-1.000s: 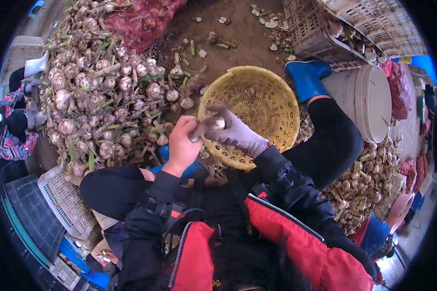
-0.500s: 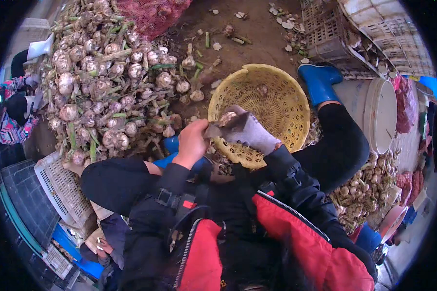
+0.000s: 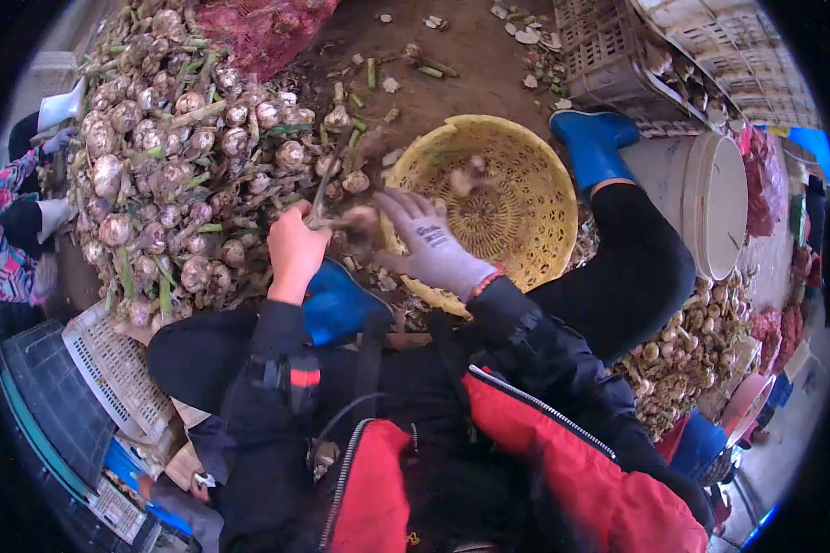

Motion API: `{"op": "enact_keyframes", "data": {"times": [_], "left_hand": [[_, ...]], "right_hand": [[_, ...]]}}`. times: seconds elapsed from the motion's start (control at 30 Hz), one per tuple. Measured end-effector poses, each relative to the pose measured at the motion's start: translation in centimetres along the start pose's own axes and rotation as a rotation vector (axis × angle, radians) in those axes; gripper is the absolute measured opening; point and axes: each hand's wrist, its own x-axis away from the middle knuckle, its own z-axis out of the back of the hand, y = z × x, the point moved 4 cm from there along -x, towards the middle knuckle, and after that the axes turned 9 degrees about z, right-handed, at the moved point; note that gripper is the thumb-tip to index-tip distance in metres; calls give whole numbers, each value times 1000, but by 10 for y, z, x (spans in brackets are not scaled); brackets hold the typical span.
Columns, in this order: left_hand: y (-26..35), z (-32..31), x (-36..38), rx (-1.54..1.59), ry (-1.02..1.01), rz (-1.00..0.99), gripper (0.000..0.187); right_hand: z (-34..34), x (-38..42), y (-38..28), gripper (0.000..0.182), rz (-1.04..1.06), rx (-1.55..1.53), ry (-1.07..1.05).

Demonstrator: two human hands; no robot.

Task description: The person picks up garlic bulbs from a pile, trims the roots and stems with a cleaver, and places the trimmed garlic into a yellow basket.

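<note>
My left hand (image 3: 297, 251), bare, is closed round a thin dark tool (image 3: 321, 195) that looks like a knife, beside the garlic heap (image 3: 171, 175). A blurred garlic bulb (image 3: 361, 221) with a stem lies between that tool and my right hand (image 3: 430, 241). My right hand wears a pale glove, its fingers spread over the near-left rim of the yellow basket (image 3: 549, 198). Whether it touches the bulb is unclear. Inside the basket's outline, pale bulbs (image 3: 466, 178) are smeared by motion.
Blue boots (image 3: 592, 147) flank the basket. A lidded white bucket (image 3: 717, 207) and plastic crates (image 3: 599, 55) stand right. More garlic (image 3: 687, 355) lies lower right, a red mesh bag (image 3: 263, 32) at the top. Other people's parts (image 3: 28, 221) show at the left; another person's hand (image 3: 186, 470) is lower left.
My left hand has moved left with the tool, away from my right hand. My right hand has opened and let go of the bulb it held. Blurred bulbs now show over the basket.
</note>
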Motion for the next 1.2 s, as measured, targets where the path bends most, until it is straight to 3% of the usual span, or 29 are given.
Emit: {"op": "enact_keyframes", "data": {"times": [0.07, 0.13, 0.17, 0.2, 0.27, 0.33, 0.4, 0.43, 0.47, 0.53, 0.57, 0.6, 0.67, 0.7, 0.73, 0.8, 0.83, 0.9, 0.97, 1.07, 1.1, 1.13, 1.2], "left_hand": [[26, 17, 17, 561, -366, 9, 22], [29, 18, 27, 687, -298, 54, 20], [28, 18, 31, 808, -234, 93, 19], [25, 13, 36, 701, -39, -85, 21], [44, 14, 53, 510, 114, -476, 25], [28, -7, 56, 415, 88, -446, 29], [-25, -50, 34, 42, -102, -224, 31], [-26, -49, 37, 266, -174, -157, 32], [-26, -49, 38, 259, -177, -163, 32], [22, -32, 63, 1634, -1069, 482, 33], [20, -35, 58, 1583, -891, 443, 35], [23, -39, 58, 1584, -890, 441, 35], [30, -30, 52, 1099, -546, 31, 36], [38, -18, 58, 942, -415, -100, 34], [39, -21, 62, 876, -509, -76, 37], [52, -6, 66, 713, -187, -362, 36], [52, -6, 65, 714, -187, -362, 36], [54, 0, 69, 285, 102, -577, 32], [55, 4, 74, 261, 55, -581, 30], [53, 3, 77, 269, -3, -583, 27], [49, -1, 75, 247, -17, -544, 27], [46, -5, 72, 228, -32, -508, 27], [40, -13, 63, 241, -45, -478, 27]], "right_hand": [[4, -1, -3, 52, 88, 58, 82], [5, -7, 7, 44, -137, -239, -145], [9, -2, 11, 31, -335, -422, -125], [10, -1, 12, 31, -326, -422, -116], [9, 5, 14, 27, -297, -528, -40], [26, 12, -3, 24, -387, -634, -76], [48, 7, -13, 26, -38, -275, 76], [52, 8, -12, 28, -55, -295, 27], [51, 8, -13, 28, -59, -299, 35], [46, 10, -22, 40, 58, -558, -20], [46, 8, -26, 47, 127, -681, -49], [36, 11, -16, 47, 129, -679, -49], [2, 23, 25, 59, -265, -1191, 35], [25, 18, 6, 63, -432, -1148, -75], [30, 17, 1, 63, -433, -1150, -68], [30, 22, -4, 64, -481, -1206, -202], [30, 21, -2, 68, -437, -1283, -122], [32, 19, -2, 73, -334, -1182, -42], [2, 23, 26, 87, -80, -897, 88], [-2, 26, 25, 90, -72, -946, 113], [14, 27, 12, 88, -155, -1142, 110], [16, 27, 14, 88, -157, -1143, 105], [16, 24, 18, 84, -182, -986, -82]]}}
